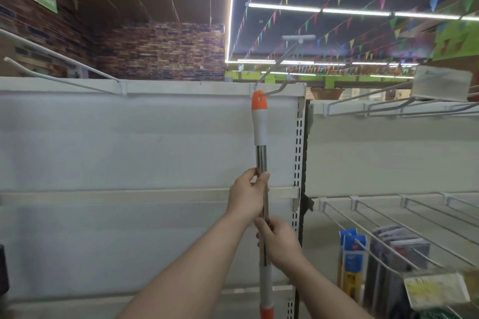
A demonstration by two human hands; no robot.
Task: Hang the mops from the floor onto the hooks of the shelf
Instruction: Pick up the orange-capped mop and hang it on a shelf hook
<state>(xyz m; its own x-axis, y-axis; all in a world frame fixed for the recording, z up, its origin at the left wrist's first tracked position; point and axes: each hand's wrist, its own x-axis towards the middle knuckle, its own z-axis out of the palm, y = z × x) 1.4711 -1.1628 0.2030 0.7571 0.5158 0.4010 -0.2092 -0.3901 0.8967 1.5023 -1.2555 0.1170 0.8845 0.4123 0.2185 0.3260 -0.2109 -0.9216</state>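
Observation:
A mop stands upright in front of the white shelf panel; only its handle shows. It has a metal shaft and a white grip with an orange tip. The orange tip sits at the base of a long wire hook that juts from the shelf's top rail; whether the hook passes through the tip's hole I cannot tell. My left hand grips the metal shaft. Just below it, my right hand grips the same shaft. The mop's head is out of view below.
Another long wire hook juts from the top rail at the left. A slotted upright stands just right of the mop. To the right, wire hooks carry packaged cloths and price tags.

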